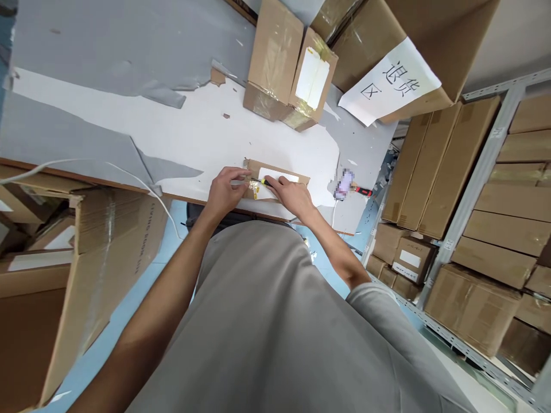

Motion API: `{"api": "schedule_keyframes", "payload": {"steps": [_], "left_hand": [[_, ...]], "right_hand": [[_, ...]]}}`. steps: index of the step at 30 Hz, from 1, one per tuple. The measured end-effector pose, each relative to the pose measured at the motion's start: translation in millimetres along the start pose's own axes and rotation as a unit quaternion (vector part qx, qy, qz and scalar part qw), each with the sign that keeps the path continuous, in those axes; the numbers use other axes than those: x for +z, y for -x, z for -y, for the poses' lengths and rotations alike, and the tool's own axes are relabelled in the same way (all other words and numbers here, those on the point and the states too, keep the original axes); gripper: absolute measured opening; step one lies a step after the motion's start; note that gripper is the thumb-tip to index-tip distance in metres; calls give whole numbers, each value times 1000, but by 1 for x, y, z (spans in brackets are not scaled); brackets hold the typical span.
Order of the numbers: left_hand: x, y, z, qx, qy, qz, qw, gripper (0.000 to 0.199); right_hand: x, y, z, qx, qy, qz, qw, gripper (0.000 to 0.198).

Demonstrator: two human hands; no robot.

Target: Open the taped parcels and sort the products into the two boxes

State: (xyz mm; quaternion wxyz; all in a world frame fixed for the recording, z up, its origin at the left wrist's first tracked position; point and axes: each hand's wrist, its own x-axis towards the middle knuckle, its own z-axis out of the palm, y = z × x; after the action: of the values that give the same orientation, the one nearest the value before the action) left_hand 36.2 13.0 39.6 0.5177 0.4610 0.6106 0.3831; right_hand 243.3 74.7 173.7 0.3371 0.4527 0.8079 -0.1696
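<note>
Box (275, 172) lies mid-frame beneath your fingers (236, 171); your right hand (296, 198) grips a yellow-ended tool (266, 182) over it; I cannot tell whether your left hand (226, 190) grips anything.

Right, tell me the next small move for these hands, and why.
Probably shift the left hand back a little: the right hand grips a yellow-and-black tool whose thin end points toward it, and both hands are close together over the small box.
</note>
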Motion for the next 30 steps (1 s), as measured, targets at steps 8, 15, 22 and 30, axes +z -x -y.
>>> {"api": "schedule_keyframes", "payload": {"steps": [8,15,22,30], "left_hand": [[-1,-3,2,-3,9,8,1000,37],[0,-3,3,-2,7,5,1000,39],[1,-4,6,3,6,-4,1000,38],[1,-5,3,-19,-13,-23,999,37]], "right_hand": [[-18,1,1,-12,36,37,999,60],[-21,1,2,-21,39,48,998,59],[-22,1,3,-35,49,47,997,54],[-26,1,12,-45,55,7,997,51]]}}
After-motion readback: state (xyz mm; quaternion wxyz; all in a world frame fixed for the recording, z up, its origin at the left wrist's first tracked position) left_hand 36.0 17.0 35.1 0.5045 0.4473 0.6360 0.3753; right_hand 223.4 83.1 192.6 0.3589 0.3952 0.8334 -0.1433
